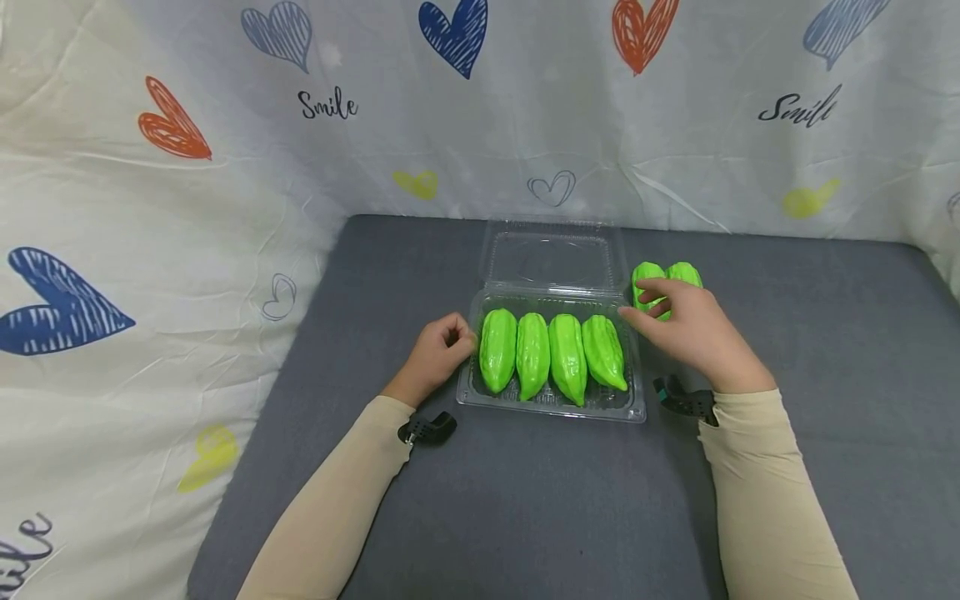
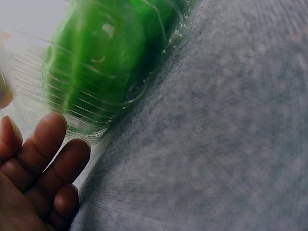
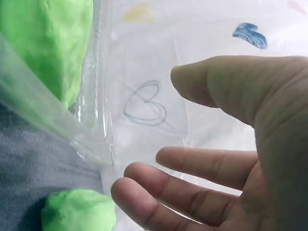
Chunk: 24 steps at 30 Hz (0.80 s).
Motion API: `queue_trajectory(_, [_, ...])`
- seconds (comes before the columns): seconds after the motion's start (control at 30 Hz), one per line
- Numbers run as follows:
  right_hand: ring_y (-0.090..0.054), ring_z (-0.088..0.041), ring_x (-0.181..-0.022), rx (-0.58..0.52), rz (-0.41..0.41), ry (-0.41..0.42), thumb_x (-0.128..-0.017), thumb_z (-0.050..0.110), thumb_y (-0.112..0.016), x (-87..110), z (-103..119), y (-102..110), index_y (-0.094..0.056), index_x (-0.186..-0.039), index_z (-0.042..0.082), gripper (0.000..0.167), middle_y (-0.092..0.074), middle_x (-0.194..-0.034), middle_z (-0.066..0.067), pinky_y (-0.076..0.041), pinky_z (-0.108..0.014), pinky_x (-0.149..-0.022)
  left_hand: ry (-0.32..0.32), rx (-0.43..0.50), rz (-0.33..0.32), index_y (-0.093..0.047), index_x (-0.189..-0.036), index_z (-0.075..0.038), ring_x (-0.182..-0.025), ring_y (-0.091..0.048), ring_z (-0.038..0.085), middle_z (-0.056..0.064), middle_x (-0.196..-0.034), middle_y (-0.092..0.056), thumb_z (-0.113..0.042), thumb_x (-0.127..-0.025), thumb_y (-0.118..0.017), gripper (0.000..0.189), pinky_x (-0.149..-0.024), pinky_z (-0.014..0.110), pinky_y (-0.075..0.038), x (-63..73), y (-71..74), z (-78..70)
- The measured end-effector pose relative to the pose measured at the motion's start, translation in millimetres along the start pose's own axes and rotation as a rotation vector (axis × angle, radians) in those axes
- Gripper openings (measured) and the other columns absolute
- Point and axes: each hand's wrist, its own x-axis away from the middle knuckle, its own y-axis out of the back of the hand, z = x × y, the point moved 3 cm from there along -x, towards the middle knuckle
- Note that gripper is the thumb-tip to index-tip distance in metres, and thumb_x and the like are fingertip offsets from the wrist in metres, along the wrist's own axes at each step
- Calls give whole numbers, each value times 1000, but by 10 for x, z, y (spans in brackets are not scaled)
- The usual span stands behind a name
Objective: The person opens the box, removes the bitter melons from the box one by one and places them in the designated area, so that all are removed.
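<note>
A clear plastic clamshell container (image 1: pixel 551 412) lies with its lid (image 1: pixel 553 258) folded back. Four would be a count, so several bright green, ridged, pointed toy vegetables (image 1: pixel 567 358) fill its base in a row. At the container's left rim, my left hand (image 1: pixel 438 354) pinches the edge between thumb and curled fingers; in the left wrist view its fingertips (image 2: pixel 50 127) are against the ribbed wall. My right hand (image 1: pixel 686 321) hovers beyond the right rim, thumb and fingers apart with nothing between them. Two more green vegetables (image 1: pixel 684 272) lie behind it, partly hidden by the fingers.
A dark grey cloth covers the table (image 1: pixel 525 517). Behind and to the left hangs a white curtain (image 1: pixel 510 125) printed with hearts and "Smile". The raised lid stands at the container's far side.
</note>
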Motion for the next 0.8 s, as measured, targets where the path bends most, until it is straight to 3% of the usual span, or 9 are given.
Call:
queue_trajectory(0.47, [-67, -29, -95, 17, 89, 40, -99, 38, -71, -9, 171, -141, -57, -143, -7, 65, -68, -122, -22, -53, -44, -78, 9, -1, 6, -51, -78, -6, -63, -42, 11, -3, -69, -46, 1, -95, -55, 19, -64, 26, -37, -2, -2, -7])
queue_trajectory(0.67, [-63, -22, -77, 36, 110, 72, -97, 35, -75, -31, 182, -194, -57, -143, -9, 66, -69, -119, -23, -51, -39, -69, 4, -5, 5, -51, -78, -5, -63, -42, 11, -4, -70, -47, 1, -95, -56, 19, -64, 27, -37, 0, 2, -11])
queue_trajectory(0.8, [-58, -17, -66, 66, 146, 82, -97, 37, -74, -28, 194, -215, -55, -144, -9, 69, -69, -122, -25, -53, -44, -73, -2, -5, 2, -50, -77, -6, -63, -43, 10, -5, -69, -47, -1, -94, -56, 18, -64, 27, -37, 5, 3, -29])
